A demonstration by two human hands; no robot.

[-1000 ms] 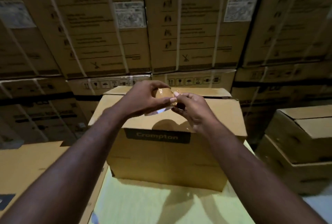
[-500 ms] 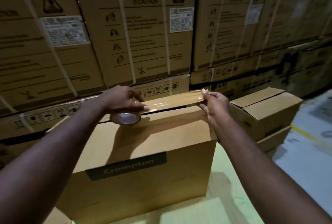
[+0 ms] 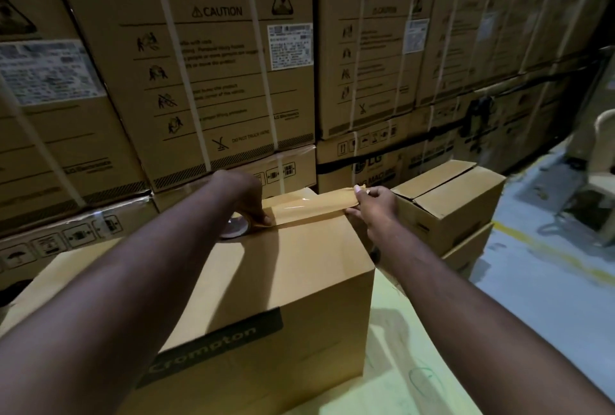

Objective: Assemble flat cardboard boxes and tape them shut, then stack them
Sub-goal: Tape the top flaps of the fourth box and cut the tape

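The Crompton-branded box (image 3: 299, 281) stands upright on the pale green bench (image 3: 416, 364), directly in front of the person, with its top flaps folded down. An empty carton of this kind is probably light and fairly stiff at the corners, while the flaps likely give under pressure. It would best be lifted with flat palms on two opposite side walls, not by the top. A brown tape strip (image 3: 316, 206) is stretched across the far part of the top, along what appears to be the flap seam. Tape like this is thin, sticky and quick to wrinkle or fold onto itself, so it needs tension from both ends. The tape roll (image 3: 234, 230) sits on the box top under the left hand (image 3: 246, 196), whose fingers curl around it, fingertips down on the strip. The right hand (image 3: 372, 206) pinches the strip's free end at the box's right edge.

A wall of large strapped cartons (image 3: 216, 65) rises close behind, leaving little room beyond the box. Two smaller cardboard boxes (image 3: 459, 211) are stacked just to the right, the upper one with its flaps untaped. That stack crowds the right hand's pull. Grey floor (image 3: 549, 281) lies further right.
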